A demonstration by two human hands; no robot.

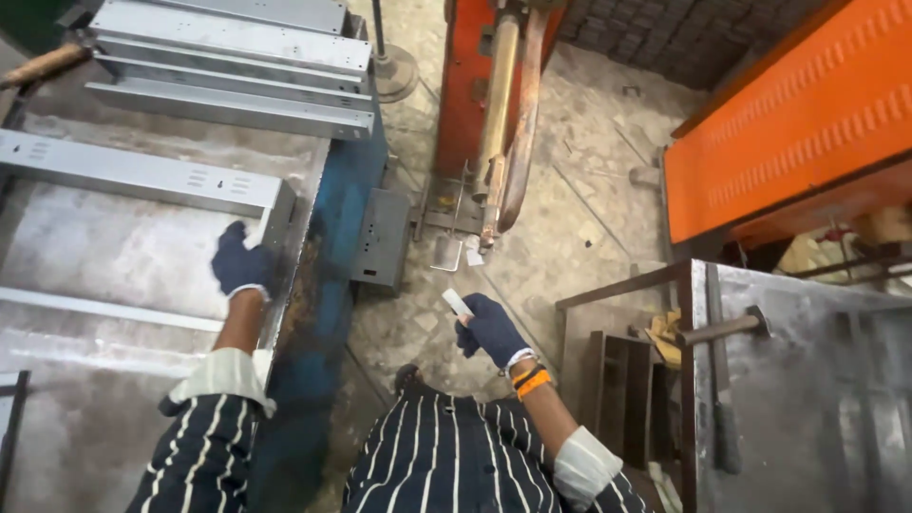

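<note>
Right hand (489, 330) grips small white piece (457, 302); left hand (241, 263) on grey channel (142, 179).

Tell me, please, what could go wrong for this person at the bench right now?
The left hand grips the end of a sheet-metal channel; its edge could cut through the thin glove. The right hand holds a small white piece loosely over the floor, so it could drop. A hammer overhangs the table edge nearby.

Metal fabrication workshop showing here — folded sheet-steel channels (233, 71) lying stacked on steel worktable (85, 256), orange spot-welding machine (494, 104) standing on stained concrete floor (579, 190), hammer (722, 328) resting on metal bench (807, 380) — orange ribbed panel (798, 123) leaning nearby.
</note>
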